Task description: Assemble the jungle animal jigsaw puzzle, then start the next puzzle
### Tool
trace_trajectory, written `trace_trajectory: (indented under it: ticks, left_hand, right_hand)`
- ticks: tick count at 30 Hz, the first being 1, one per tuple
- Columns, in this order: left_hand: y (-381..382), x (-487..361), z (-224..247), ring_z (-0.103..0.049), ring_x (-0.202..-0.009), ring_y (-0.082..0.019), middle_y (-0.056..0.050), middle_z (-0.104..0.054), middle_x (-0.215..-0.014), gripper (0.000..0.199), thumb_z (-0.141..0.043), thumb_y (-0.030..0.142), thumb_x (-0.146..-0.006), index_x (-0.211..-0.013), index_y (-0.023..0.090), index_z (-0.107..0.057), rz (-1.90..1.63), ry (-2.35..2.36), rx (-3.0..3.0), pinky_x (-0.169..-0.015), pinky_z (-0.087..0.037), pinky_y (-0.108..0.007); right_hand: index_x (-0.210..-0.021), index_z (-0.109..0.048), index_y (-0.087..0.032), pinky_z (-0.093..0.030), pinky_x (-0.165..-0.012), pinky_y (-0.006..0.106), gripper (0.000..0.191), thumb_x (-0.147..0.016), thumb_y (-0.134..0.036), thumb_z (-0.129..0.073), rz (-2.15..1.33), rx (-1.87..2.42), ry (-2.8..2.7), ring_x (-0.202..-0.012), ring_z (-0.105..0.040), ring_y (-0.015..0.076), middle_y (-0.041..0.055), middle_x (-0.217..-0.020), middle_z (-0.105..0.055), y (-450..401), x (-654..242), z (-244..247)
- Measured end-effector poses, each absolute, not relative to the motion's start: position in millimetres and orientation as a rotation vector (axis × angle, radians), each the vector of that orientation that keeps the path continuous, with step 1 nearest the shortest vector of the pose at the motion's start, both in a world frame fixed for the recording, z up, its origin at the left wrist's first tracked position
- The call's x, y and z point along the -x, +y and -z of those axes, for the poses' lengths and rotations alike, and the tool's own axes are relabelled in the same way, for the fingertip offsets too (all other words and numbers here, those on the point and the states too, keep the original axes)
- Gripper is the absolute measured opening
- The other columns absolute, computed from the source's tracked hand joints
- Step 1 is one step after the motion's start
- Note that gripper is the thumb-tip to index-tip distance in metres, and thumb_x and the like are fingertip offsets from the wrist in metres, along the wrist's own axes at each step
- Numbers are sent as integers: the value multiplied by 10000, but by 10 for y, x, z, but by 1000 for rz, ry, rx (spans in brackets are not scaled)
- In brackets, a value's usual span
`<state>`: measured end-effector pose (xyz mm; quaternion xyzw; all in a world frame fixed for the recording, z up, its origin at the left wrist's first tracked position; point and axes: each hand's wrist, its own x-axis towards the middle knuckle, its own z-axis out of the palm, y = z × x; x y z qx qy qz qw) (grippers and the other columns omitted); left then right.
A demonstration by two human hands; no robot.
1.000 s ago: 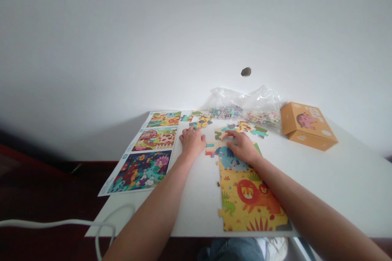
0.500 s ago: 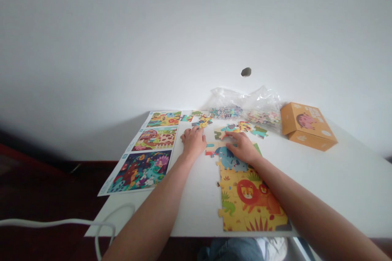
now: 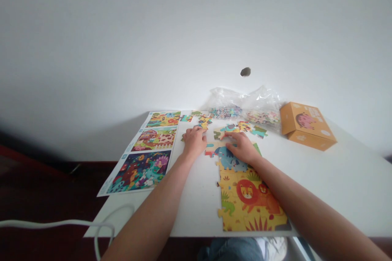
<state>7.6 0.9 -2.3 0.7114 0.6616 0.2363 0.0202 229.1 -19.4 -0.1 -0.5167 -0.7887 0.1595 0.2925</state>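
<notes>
My left hand rests on the table with bent fingers closed over a small puzzle piece, its edge showing at the left; the rest is covered. Ahead of it lie loose yellow puzzle pieces. My right hand lies at the upper part of a partly joined jigsaw puzzle with lions and elephants. Its thumb and index finger are spread, the thumb over the elephant, the fingertip touching a green-and-beige puzzle piece beyond the joined part.
Left of the puzzle lies a reference sheet with three printed pictures. Clear plastic bags of pieces and an orange box stand at the back. More loose pieces lie before the bags. A white cable crosses the front left.
My left fingers have shifted slightly, and a puzzle piece that lay just ahead of them is now mostly under them. My right hand has stayed in place.
</notes>
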Motion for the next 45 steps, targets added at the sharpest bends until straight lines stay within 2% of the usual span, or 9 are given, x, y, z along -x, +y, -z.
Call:
trace_trajectory:
  ticks: [9, 15, 21, 25, 27, 33, 37, 40, 45]
  left_hand:
    - [2, -94, 19, -540, -1058, -301, -51, -698, -1143, 252, -598, 221, -847, -1042, 268, -751, -828, 1929, -2285, -891, -460, -463]
    - [-60, -166, 16, -465, -1157, -318, -14, -693, -1201, 272, -593, 242, -871, -1077, 323, -751, -823, 1637, -2498, -956, -393, -500]
    - [-72, -172, 17, -452, -1139, -324, -17, -699, -1176, 201, -597, 286, -885, -972, 317, -776, -812, 1694, -2451, -919, -386, -492]
    - [-65, -163, 27, -448, -1126, -320, -34, -698, -1151, 178, -622, 285, -872, -956, 310, -776, -851, 1754, -2424, -916, -385, -483]
    - [-67, -160, 23, -448, -1125, -317, -37, -695, -1154, 183, -620, 291, -874, -975, 305, -772, -855, 1769, -2415, -917, -387, -476]
    - [-88, -170, -16, -470, -1144, -308, -24, -661, -1243, 239, -582, 332, -897, -1065, 307, -749, -735, 1767, -2398, -934, -398, -462]
    - [-94, -181, -29, -473, -1165, -315, -13, -642, -1285, 267, -578, 342, -894, -1110, 310, -733, -688, 1802, -2384, -953, -397, -471]
    - [-97, -184, -28, -479, -1171, -318, -15, -628, -1312, 291, -582, 347, -890, -1141, 301, -722, -660, 1810, -2373, -970, -395, -478]
    - [-94, -177, -8, -486, -1176, -314, -16, -613, -1337, 300, -588, 344, -885, -1154, 303, -714, -661, 1808, -2380, -975, -399, -474]
  right_hand:
    - [-1243, -669, -257, -423, -1044, 468, 421, -826, -251, -610, -408, 1354, -2130, -1153, -568, 292, 47, -1265, -679, -195, -2290, 9]
    - [-1349, -581, -324, -381, -1018, 568, 496, -856, -344, -627, -389, 1330, -2268, -1232, -496, 341, 42, -1398, -589, -265, -2257, -25]
    - [-1221, -671, -249, -403, -1007, 501, 352, -894, -337, -572, -273, 1446, -2139, -1198, -536, 315, 90, -1283, -654, -229, -2278, -3]
    - [-1195, -678, -241, -370, -1001, 573, 352, -882, -376, -591, -166, 1630, -2060, -1257, -479, 375, 118, -1367, -592, -208, -2318, -2]
    - [-1199, -672, -251, -356, -1009, 580, 362, -878, -404, -601, -201, 1621, -2115, -1268, -473, 375, 108, -1388, -580, -214, -2320, -7]
    - [-1287, -614, -251, -354, -1034, 511, 417, -913, -424, -551, -203, 1597, -2191, -1284, -472, 312, 86, -1423, -553, -245, -2272, -44]
    - [-1329, -578, -210, -302, -1051, 565, 491, -911, -466, -539, -55, 1904, -1984, -1346, -386, 357, 142, -1483, -465, -233, -2297, -76]
    - [-1272, -605, -176, -260, -1065, 588, 496, -913, -509, -527, -77, 1997, -1994, -1353, -372, 365, 171, -1482, -455, -228, -2321, -95]
    - [-1162, -662, -197, -256, -1065, 593, 402, -922, -483, -514, -112, 1880, -2094, -1295, -431, 348, 126, -1403, -547, -241, -2299, -109]
